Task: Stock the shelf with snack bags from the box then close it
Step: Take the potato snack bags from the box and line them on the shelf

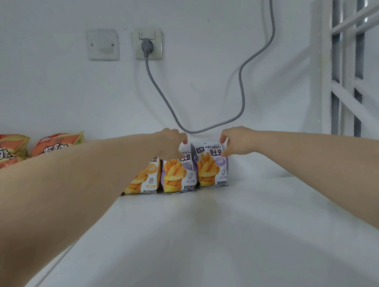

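Snack bags (179, 183): three purple-and-yellow packs stand upright in a row on the shelf, side by side and touching, just beneath both hands.
Left hand (171, 142): fingers curled down over the top edge of the middle bag (177, 173), pinching it; the hand hides that pack's upper left part.
Right hand (236, 141): forefinger and thumb pinch the top right corner of the right-side bag (210, 167), with the forefinger on the top edge and the thumb lower on the side.
Left-side bag (143, 178): under the left wrist, partly hidden by the forearm, touched by neither hand as far as shows.
Shelf (210, 240): white and flat, running from below the forearms to the wall behind the hands.
Orange bags (56, 143): two packs lying well to the left of the left hand, against the wall.
Cable (242, 86): grey, looping down to just behind the two hands, between them.
Socket (148, 44): on the wall high above the left hand, with a grey plug in it.
White frame (345, 60): upright bars well to the right of the right hand.
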